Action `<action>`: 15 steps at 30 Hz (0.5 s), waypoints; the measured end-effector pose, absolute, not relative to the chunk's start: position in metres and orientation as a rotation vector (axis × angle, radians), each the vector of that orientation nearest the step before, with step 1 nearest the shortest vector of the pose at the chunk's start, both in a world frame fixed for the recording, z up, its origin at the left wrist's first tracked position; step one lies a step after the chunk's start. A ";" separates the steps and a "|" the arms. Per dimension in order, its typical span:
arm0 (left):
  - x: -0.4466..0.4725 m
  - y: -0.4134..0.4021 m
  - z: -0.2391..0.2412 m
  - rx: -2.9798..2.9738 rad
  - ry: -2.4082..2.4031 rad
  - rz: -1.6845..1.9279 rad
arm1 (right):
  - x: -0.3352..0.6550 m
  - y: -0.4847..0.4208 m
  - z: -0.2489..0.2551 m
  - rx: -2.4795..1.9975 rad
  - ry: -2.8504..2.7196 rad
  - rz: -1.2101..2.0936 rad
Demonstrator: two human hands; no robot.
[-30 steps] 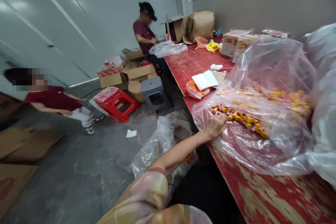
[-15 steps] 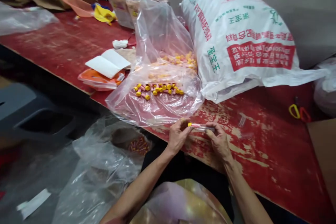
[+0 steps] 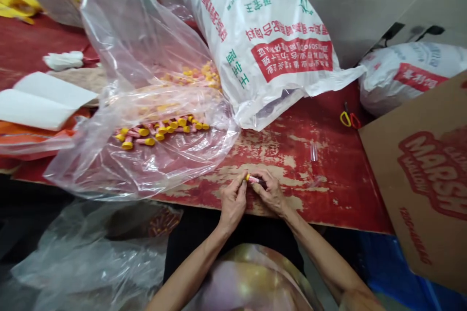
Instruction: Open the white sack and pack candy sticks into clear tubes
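Note:
Between my two hands, over the front edge of the red table (image 3: pixel 248 153), is a small printed tube with a yellow cap (image 3: pixel 252 179). My left hand (image 3: pixel 232 200) pinches it at the cap end. Fingers of my right hand (image 3: pixel 272 193) close round the other end and hide much of it. To the left, many similar yellow-capped pink tubes (image 3: pixel 168 129) lie in the mouth of a large clear plastic bag (image 3: pixel 153 170). A short clear tube (image 3: pixel 314 152) rests on the table to the right of my hands.
A big white printed sack (image 3: pixel 277 24) stands behind. Scissors (image 3: pixel 350 119), a second sack (image 3: pixel 408 70) and a cardboard box (image 3: pixel 419 165) are at the right. White paper (image 3: pixel 47 99) lies at the left. Below the edge, another plastic bag (image 3: pixel 95 252) holds more tubes.
The view has swung right, bringing the cardboard box and second sack further in. My right hand has closed further over the tube's clear end, and my hands are nearer together.

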State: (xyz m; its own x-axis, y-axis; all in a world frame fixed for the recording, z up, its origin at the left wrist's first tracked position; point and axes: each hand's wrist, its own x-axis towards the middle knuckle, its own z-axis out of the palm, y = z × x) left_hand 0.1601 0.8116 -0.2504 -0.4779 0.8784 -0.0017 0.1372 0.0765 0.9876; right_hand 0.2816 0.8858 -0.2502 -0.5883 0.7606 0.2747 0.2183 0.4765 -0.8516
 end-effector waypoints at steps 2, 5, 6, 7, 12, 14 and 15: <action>0.164 0.813 -0.253 1.042 1.708 1.406 | 0.286 0.885 -0.255 -0.830 -2.059 0.979; 0.164 0.821 -0.253 1.115 1.713 1.319 | 0.288 0.886 -0.253 -0.860 -2.064 0.890; 0.164 0.825 -0.252 1.164 1.700 1.286 | 0.291 0.887 -0.250 -0.865 -2.078 0.879; 0.165 0.829 -0.251 1.224 1.678 1.260 | 0.295 0.889 -0.246 -0.874 -2.094 0.874; 0.174 0.843 -0.256 1.521 1.622 1.359 | 0.365 0.887 -0.226 -1.042 -2.011 0.733; 0.178 0.843 -0.263 1.589 1.646 1.416 | 0.406 0.882 -0.228 -1.238 -1.739 0.520; 0.178 0.842 -0.266 1.606 1.662 1.427 | 0.425 0.881 -0.231 -1.346 -1.539 0.412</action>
